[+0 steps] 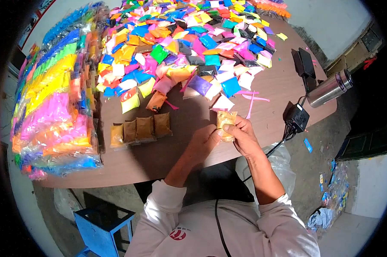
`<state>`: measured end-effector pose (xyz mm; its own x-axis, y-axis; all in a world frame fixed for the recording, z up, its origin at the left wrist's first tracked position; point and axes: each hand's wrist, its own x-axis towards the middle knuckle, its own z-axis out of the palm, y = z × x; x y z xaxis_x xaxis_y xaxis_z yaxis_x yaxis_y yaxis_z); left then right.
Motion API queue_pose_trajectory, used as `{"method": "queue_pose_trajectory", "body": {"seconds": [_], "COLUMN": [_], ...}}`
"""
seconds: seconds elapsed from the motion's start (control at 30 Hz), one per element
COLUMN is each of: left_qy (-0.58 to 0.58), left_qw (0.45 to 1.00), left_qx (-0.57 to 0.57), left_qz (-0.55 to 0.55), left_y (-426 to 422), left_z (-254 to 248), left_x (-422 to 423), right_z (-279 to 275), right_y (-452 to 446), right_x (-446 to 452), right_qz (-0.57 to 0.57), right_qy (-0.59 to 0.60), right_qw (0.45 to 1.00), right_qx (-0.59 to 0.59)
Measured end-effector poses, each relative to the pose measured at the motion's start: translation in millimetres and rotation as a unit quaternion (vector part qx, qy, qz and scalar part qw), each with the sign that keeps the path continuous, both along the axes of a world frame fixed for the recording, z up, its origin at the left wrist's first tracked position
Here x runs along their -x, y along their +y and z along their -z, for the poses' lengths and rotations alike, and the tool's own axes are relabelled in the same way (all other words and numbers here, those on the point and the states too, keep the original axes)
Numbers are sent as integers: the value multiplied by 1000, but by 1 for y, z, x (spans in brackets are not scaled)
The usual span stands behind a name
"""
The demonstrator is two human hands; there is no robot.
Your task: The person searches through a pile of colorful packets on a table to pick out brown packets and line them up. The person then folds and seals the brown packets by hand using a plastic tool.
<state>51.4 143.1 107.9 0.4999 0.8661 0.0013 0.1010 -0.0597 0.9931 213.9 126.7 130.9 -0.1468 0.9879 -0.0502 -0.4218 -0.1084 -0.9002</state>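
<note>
Between my two hands, just above the table's near edge, is a small clear packet of tan material [226,121]. My left hand [207,139] pinches its lower left side with closed fingers. My right hand [244,136] grips it from the right, thumb across its front. To the left on the table lies a short row of similar tan-brown packets [145,128], side by side. A white packet [223,103] lies just beyond my hands, near several thin pink strips [254,97].
A big heap of small colourful packets [193,43] covers the far table. Tall stacks of bagged coloured packets [52,107] stand at left. At right are a steel flask [330,88], a black adapter [296,118] with cables and a black case [304,63]. A blue stool [103,227] stands lower left.
</note>
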Motion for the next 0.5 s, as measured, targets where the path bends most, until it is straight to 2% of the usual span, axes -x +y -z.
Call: {"method": "queue_pose_trajectory", "body": {"seconds": [0.1, 0.17, 0.2, 0.27, 0.3, 0.33, 0.4, 0.47, 0.5], "left_qy": [-28, -50, -73, -84, -94, -94, -101, -99, -97], "left_qw": [1000, 998, 995, 995, 994, 994, 992, 992, 992], "left_qx": [-2, 31, 65, 62, 60, 59, 68, 73, 77], "left_qz": [-2, -1, -2, -4, -5, -7, -15, -23, -29], "left_y": [-1, 0, 1, 1, 2, 2, 4, 2, 1], "left_z": [-6, -7, -7, -7, -7, -6, -6, -11, -14], "left_x": [-1, -2, -2, 0, 1, 2, 2, 3, 3], "right_z": [3, -4, -5, -3, -1, 3, 10, 11, 5], "right_y": [2, 3, 3, 5, 5, 3, -6, -18, -26], "right_x": [-2, -4, -6, -8, -3, -3, -5, -5, 0], "right_qz": [38, -45, -45, -18, 33, 31, 79, 66, 74], "right_qy": [-3, 47, 47, 141, 141, 141, 90, 84, 30], "right_qw": [999, 998, 998, 989, 989, 989, 990, 990, 990], "right_qx": [16, 16, 16, 35, 15, 14, -77, -91, -117]}}
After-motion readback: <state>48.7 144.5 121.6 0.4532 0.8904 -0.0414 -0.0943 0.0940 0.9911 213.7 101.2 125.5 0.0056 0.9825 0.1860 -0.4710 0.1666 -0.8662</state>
